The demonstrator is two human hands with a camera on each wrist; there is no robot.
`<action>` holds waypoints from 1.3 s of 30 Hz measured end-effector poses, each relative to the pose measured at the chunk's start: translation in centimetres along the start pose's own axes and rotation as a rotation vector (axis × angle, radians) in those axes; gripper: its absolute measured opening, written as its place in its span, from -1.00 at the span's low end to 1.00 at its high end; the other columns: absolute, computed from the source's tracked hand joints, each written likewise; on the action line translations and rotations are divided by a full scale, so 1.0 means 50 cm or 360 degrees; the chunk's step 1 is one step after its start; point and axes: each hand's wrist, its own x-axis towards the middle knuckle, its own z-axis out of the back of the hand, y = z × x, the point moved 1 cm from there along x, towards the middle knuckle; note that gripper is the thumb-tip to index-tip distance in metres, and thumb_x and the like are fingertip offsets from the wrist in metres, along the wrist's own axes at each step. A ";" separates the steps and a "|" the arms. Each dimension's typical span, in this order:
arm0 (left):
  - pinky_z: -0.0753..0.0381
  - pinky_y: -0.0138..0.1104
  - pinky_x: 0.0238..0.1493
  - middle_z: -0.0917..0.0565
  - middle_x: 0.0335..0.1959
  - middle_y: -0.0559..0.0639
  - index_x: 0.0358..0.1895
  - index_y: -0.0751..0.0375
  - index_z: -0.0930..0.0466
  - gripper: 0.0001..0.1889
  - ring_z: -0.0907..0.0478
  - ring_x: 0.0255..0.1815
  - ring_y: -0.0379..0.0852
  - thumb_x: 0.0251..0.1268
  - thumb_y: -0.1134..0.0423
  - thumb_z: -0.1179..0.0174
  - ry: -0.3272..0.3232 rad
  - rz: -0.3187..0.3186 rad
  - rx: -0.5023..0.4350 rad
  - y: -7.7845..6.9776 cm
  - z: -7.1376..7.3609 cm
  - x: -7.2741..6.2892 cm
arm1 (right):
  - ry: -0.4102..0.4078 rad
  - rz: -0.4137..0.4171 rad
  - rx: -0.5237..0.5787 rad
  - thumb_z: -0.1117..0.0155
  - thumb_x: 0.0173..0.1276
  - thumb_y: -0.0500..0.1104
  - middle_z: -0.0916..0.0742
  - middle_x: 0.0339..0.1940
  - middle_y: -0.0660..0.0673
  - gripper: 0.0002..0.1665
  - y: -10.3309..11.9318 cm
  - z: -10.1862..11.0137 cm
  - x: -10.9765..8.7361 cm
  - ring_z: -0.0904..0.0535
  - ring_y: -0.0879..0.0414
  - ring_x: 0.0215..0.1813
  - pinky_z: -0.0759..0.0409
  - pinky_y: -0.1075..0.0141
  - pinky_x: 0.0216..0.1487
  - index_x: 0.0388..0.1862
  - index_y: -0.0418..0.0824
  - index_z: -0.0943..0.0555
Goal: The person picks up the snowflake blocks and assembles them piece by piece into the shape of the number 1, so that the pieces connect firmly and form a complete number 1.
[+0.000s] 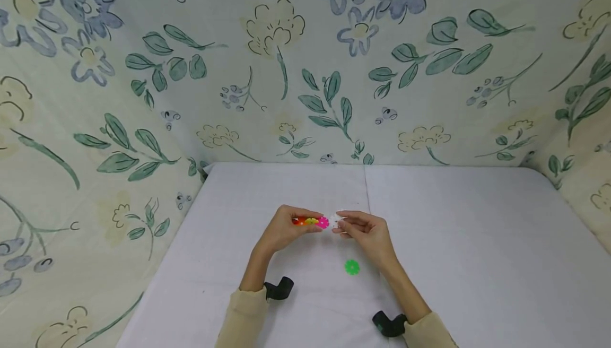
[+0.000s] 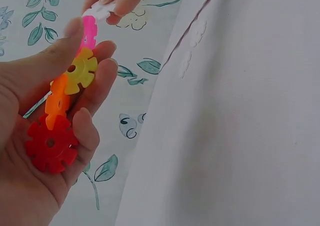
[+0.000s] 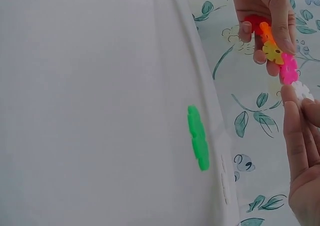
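My left hand (image 1: 284,228) holds a chain of notched plastic discs. In the left wrist view, a red disc (image 2: 51,145) lies at the palm end, then an orange disc (image 2: 57,102), a yellow disc (image 2: 82,72) and a pink disc (image 2: 89,32). The thumb presses near the pink and yellow pieces. My right hand (image 1: 374,236) pinches a white disc (image 3: 302,91) between thumb and fingers. The white disc meets the far edge of the pink one; whether their slots are engaged I cannot tell.
A green notched disc (image 1: 352,267) lies flat on the white-covered table (image 1: 453,263), just nearer than the right hand. Floral cloth (image 1: 324,61) hangs behind the table and along its sides. Black wrist mounts (image 1: 280,288) are on both forearms.
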 end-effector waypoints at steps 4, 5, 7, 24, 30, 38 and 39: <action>-0.68 -0.26 0.05 -0.82 0.05 -0.04 0.00 -0.03 -0.85 -0.72 -0.67 0.13 -0.04 0.22 0.12 -0.51 0.0008 0.0010 -0.0038 -0.002 -0.001 0.000 | -0.0023 0.0021 0.0003 -0.38 0.40 -0.34 -0.79 -0.10 -0.50 -0.63 0.000 -0.003 -0.002 -0.86 0.08 -0.19 -0.79 0.21 -0.12 0.15 -0.48 -0.66; -0.68 -0.27 0.04 -0.82 0.05 -0.04 0.00 -0.03 -0.84 -0.72 -0.67 0.12 -0.05 0.22 0.12 -0.51 0.0007 0.0010 -0.0048 -0.003 -0.002 0.000 | -0.0025 0.0028 0.0000 -0.39 0.40 -0.34 -0.80 -0.10 -0.48 -0.62 0.001 -0.003 -0.002 -0.86 0.09 -0.19 -0.79 0.22 -0.12 0.15 -0.48 -0.65; -0.68 -0.28 0.02 -0.82 0.04 -0.03 0.00 -0.01 -0.85 -0.72 -0.67 0.10 -0.05 0.22 0.11 -0.52 0.0001 0.0004 -0.0066 -0.005 -0.002 0.000 | -0.0026 0.0041 -0.0001 -0.39 0.40 -0.35 -0.80 -0.09 -0.47 -0.61 0.001 -0.004 -0.002 -0.86 0.10 -0.18 -0.78 0.23 -0.12 0.16 -0.49 -0.64; -0.69 -0.33 -0.12 -0.85 -0.11 0.01 -0.05 0.11 -0.85 -0.75 -0.67 -0.13 -0.10 0.21 0.22 -0.52 0.0013 -0.0068 -0.0157 -0.012 -0.003 0.002 | -0.0005 0.0057 0.0010 -0.39 0.38 -0.38 -0.79 -0.07 -0.48 -0.64 0.010 -0.005 -0.004 -0.86 0.10 -0.20 -0.77 0.25 -0.14 0.11 -0.53 -0.68; -0.68 -0.34 -0.12 -0.84 -0.11 0.06 -0.04 0.13 -0.85 -0.76 -0.66 -0.13 -0.09 0.22 0.22 -0.50 -0.0034 -0.0084 -0.0174 -0.014 -0.005 0.003 | -0.0086 0.0151 0.0055 -0.39 0.35 -0.42 -0.78 -0.13 -0.53 -0.66 0.003 -0.014 -0.003 -0.85 0.14 -0.21 -0.77 0.25 -0.16 0.09 -0.54 -0.69; -0.69 -0.37 -0.11 -0.84 -0.10 0.10 -0.04 0.16 -0.85 -0.75 -0.67 -0.12 -0.09 0.21 0.23 -0.51 -0.0045 -0.0101 -0.0210 -0.011 -0.011 0.005 | -0.0121 0.0141 0.0056 -0.40 0.35 -0.41 -0.83 -0.14 -0.40 -0.62 0.006 -0.018 -0.003 -0.86 0.13 -0.21 -0.77 0.25 -0.16 0.11 -0.58 -0.65; -0.69 -0.36 -0.12 -0.84 -0.11 0.11 -0.05 0.17 -0.84 -0.75 -0.66 -0.14 -0.09 0.22 0.24 -0.50 -0.0041 -0.0110 -0.0212 -0.011 -0.012 0.005 | -0.0119 0.0124 0.0043 -0.40 0.35 -0.40 -0.83 -0.14 -0.39 -0.62 0.008 -0.017 -0.003 -0.86 0.13 -0.22 -0.77 0.25 -0.15 0.11 -0.56 -0.66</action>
